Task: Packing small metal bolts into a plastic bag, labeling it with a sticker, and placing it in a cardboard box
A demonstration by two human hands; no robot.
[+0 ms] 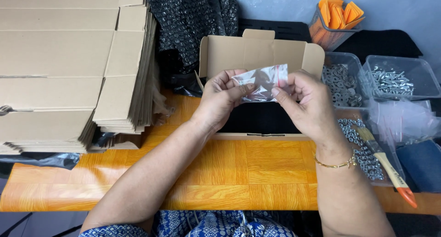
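Small clear plastic bag (262,82) with red strip at its top: held above the open cardboard box (257,53), pinched at its left end by the left hand (220,99) and at its right end by the right hand (308,104), fingers of both closed on the film. Box: lid raised upright behind the bag, dark interior beneath the hands, front edge lying on the orange wood-grain table (229,168). Open room: a bare band of table is left between the box front and the near table edge, crossed by both forearms. Left side: bounded by a tall stack of flat cardboard blanks (69,67), just beside the box. Rear: black bubble wrap (193,21) is piled behind the box. Right side: crowded by clear tubs of washers (342,78) and screws (395,78), a tray of nuts (363,145), a paintbrush (386,163) laid across it, and a mesh basket of orange pieces (335,19).
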